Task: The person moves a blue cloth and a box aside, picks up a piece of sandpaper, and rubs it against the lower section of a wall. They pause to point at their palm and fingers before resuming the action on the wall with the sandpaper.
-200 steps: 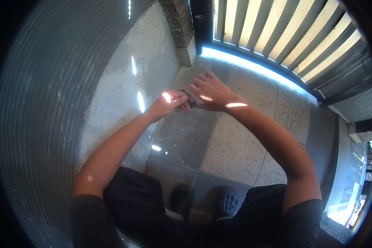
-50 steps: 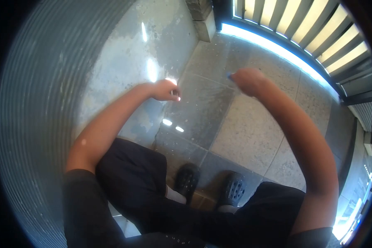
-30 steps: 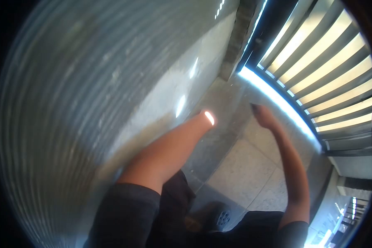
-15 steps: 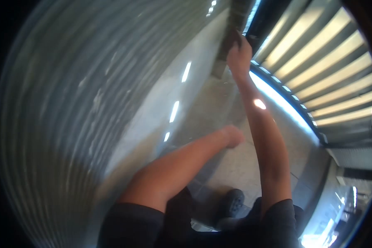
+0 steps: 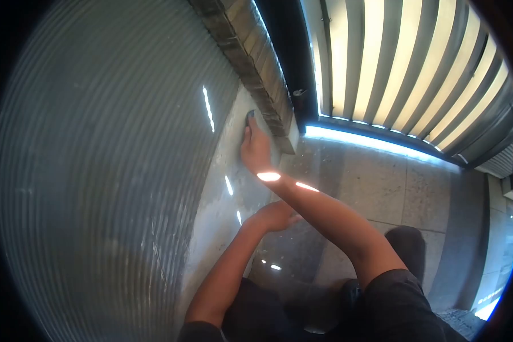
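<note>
My right hand (image 5: 256, 149) is at the smooth pale strip (image 5: 204, 236) along the foot of the ribbed wall (image 5: 114, 137). Its fingers are closed around a small dark object (image 5: 251, 116), mostly covered by the hand, whose kind I cannot make out. The object appears to be against the pale strip, close to the brick-faced edge (image 5: 251, 62). Lower down, my left hand (image 5: 276, 216) hangs beside the strip, partly behind my right forearm. Its visible fingers are loosely apart and nothing shows in them.
A slatted gate (image 5: 376, 68) with a dark post (image 5: 288, 51) stands at the upper right, light coming under it. Tiled floor (image 5: 376, 176) spreads below, with my dark shoe (image 5: 352, 293) and knee (image 5: 406, 245) on the near side. Small bright light patches fall on wall and floor.
My right hand has come down from near the gate post to the pale strip, still with the dark object. My left hand is now closer to the wall. The view has turned.
</note>
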### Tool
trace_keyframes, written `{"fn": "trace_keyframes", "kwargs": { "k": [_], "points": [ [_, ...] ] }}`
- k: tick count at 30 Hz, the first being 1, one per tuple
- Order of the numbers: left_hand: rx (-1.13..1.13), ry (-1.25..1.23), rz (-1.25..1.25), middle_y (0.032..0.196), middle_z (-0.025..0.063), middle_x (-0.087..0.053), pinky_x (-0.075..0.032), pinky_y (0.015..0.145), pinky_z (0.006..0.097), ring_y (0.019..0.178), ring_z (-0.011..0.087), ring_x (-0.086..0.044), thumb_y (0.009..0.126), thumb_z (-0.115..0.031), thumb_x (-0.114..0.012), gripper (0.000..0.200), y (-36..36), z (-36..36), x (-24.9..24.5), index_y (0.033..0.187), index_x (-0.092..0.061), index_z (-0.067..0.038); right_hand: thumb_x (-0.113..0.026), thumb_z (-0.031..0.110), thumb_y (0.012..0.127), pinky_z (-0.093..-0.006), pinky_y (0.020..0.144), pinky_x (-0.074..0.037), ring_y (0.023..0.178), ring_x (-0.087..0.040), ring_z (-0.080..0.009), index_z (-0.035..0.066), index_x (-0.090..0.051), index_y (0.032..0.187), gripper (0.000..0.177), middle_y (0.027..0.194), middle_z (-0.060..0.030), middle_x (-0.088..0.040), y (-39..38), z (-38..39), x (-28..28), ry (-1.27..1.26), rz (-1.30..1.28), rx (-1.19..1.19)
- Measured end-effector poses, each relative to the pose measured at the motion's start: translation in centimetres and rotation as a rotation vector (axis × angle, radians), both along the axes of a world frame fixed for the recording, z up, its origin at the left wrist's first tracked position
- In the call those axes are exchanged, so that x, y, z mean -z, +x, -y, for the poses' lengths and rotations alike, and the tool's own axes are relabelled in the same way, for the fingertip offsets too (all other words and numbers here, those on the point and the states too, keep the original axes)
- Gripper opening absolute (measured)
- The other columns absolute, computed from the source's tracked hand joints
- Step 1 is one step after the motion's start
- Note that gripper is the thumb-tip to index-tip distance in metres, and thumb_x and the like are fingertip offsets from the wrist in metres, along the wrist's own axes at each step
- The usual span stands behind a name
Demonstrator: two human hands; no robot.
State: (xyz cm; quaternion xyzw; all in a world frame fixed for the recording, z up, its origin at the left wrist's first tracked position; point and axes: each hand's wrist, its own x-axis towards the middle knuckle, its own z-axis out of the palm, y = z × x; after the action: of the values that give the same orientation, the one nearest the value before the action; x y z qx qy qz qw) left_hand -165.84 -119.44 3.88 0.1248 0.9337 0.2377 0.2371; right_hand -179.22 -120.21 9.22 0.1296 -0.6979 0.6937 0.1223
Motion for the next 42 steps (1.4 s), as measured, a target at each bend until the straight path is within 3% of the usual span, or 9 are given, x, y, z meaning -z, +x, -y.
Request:
{"fn": "trace_keyframes", "kwargs": {
  "k": [5, 11, 14, 16, 23, 26, 32, 37, 42],
  "points": [
    [-0.11, -0.022, 0.147, 0.098, 0.0232, -0.069, -0.05, 0.083, 0.05, 0.095, 0.0409, -0.066, 0.1, -0.035, -0.054, 0.042, 3.4, -6.6, -15.4, 0.128, -0.058, -0.004, -0.045, 0.014, 0.102, -0.0492, 0.093, -0.048, 0.109, -0.06, -0.0486, 0.0, -0.049, 0.142, 0.043, 0.121, -0.0327, -0.061, -0.9, -2.1, 0.7, 0.135, -0.009, -0.217],
    [-0.257, 0.174, 0.107, 0.091, 0.0227, -0.069, -0.05, 0.08, 0.0497, 0.09, 0.0417, -0.066, 0.101, -0.037, -0.054, 0.042, 11.4, -4.6, -6.3, 0.132, -0.057, -0.009, -0.039, 0.025, 0.107, -0.0415, 0.101, -0.044, 0.119, -0.058, -0.0428, 0.002, -0.038, 0.15, 0.049, 0.13, -0.0304, -0.058, 4.3, -5.0, 3.4, 0.162, 0.1, -0.484],
    [-0.222, -0.335, 0.22, 0.096, 0.0227, -0.069, -0.05, 0.083, 0.0502, 0.093, 0.0408, -0.066, 0.101, -0.04, -0.054, 0.045, 13.1, -3.9, -5.7, 0.135, -0.055, -0.011, -0.034, 0.026, 0.108, -0.039, 0.113, -0.035, 0.136, -0.045, -0.0394, -0.002, -0.031, 0.153, 0.052, 0.147, -0.0294, -0.044, 8.7, -4.6, 4.5, 0.105, 0.045, -0.534],
    [-0.424, 0.11, 0.194, 0.106, 0.0218, -0.069, -0.051, 0.086, 0.0517, 0.101, 0.0401, -0.066, 0.1, -0.042, -0.054, 0.047, 14.4, -3.9, -6.5, 0.134, -0.056, -0.009, -0.031, 0.025, 0.109, -0.0357, 0.123, -0.019, 0.151, -0.024, -0.0359, -0.008, -0.024, 0.154, 0.056, 0.161, -0.0249, -0.027, 9.8, -4.2, 4.7, 0.059, 0.114, -0.549],
    [-0.377, -0.232, 0.358, 0.119, 0.0221, -0.066, -0.051, 0.092, 0.0502, 0.11, 0.0402, -0.063, 0.1, -0.041, -0.054, 0.049, 19.3, -2.0, -5.8, 0.137, -0.053, -0.008, -0.03, 0.021, 0.109, -0.0365, 0.121, -0.024, 0.148, -0.031, -0.0337, -0.003, -0.027, 0.155, 0.052, 0.159, -0.0218, -0.033, 4.4, 0.5, 8.9, -0.139, 0.196, -0.345],
    [-0.415, -0.256, 0.342, 0.123, 0.0229, -0.065, -0.05, 0.095, 0.0489, 0.115, 0.0396, -0.061, 0.101, -0.042, -0.053, 0.052, 18.3, -2.4, -5.7, 0.141, -0.049, -0.009, -0.03, 0.026, 0.11, -0.0352, 0.121, -0.023, 0.15, -0.029, -0.0305, 0.005, -0.031, 0.156, 0.051, 0.16, -0.0191, -0.034, 2.4, 1.5, 7.8, -0.373, 0.59, -0.409],
    [-0.366, 0.005, 0.175, 0.123, 0.0229, -0.064, -0.051, 0.094, 0.0497, 0.115, 0.039, -0.062, 0.101, -0.042, -0.051, 0.053, 18.8, -4.5, -5.0, 0.144, -0.047, -0.011, -0.032, 0.022, 0.109, -0.0358, 0.12, -0.024, 0.149, -0.031, -0.0316, 0.0, -0.034, 0.153, 0.049, 0.159, -0.0216, -0.034, 1.0, -0.9, -3.0, -0.097, -0.157, -0.318],
    [-0.359, -0.156, 0.282, 0.118, 0.022, -0.066, -0.051, 0.093, 0.0512, 0.109, 0.041, -0.064, 0.099, -0.039, -0.055, 0.051, 18.2, -4.2, -5.3, 0.14, -0.049, -0.01, -0.034, 0.019, 0.109, -0.0363, 0.12, -0.025, 0.148, -0.033, -0.0325, -0.004, -0.037, 0.15, 0.048, 0.158, -0.0236, -0.035, 0.1, -0.5, 4.5, 0.047, 0.467, -0.315],
    [-0.373, -0.149, 0.289, 0.114, 0.0224, -0.067, -0.052, 0.091, 0.0509, 0.107, 0.0413, -0.065, 0.099, -0.039, -0.055, 0.05, 17.9, -4.2, -4.9, 0.139, -0.05, -0.009, -0.036, 0.012, 0.106, -0.0381, 0.117, -0.031, 0.143, -0.04, -0.0364, -0.005, -0.038, 0.149, 0.046, 0.157, -0.0247, -0.036, -0.5, -2.1, -4.7, 0.048, -0.239, -0.282]
  ]
}}
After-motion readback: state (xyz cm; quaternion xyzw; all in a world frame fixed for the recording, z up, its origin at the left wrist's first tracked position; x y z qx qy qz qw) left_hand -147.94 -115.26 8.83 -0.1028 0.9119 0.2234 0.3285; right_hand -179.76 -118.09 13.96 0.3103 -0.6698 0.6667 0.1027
